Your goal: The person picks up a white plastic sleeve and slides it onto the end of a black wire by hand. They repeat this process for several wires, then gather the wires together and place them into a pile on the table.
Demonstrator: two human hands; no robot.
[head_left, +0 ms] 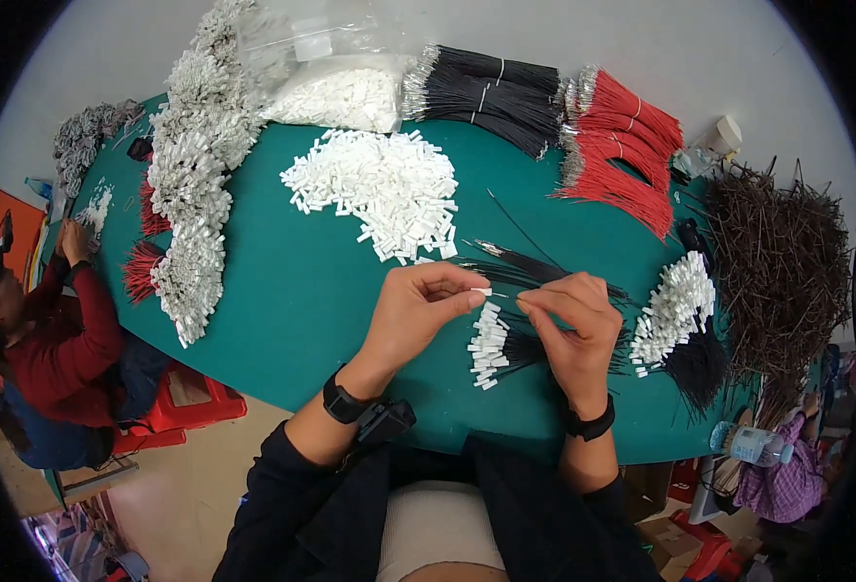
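My left hand (pixel 418 315) pinches a small white plastic connector (pixel 482 291) between thumb and forefinger. My right hand (pixel 571 325) holds a thin black wire whose tip meets that connector. Just below my hands lies a small bunch of black wires with white connectors fitted (pixel 491 347) on the green table (pixel 302 291). Loose black wires (pixel 525 267) fan out behind my hands. A heap of loose white connectors (pixel 379 189) sits farther back.
Bundles of black wires (pixel 486 92) and red wires (pixel 622 145) lie at the far edge beside a bag of white connectors (pixel 340 92). A long pile of finished wires (pixel 195 184) runs along the left. Another finished bunch (pixel 680 310) and a brown wire heap (pixel 782 262) sit right. A person in red (pixel 49 330) works left.
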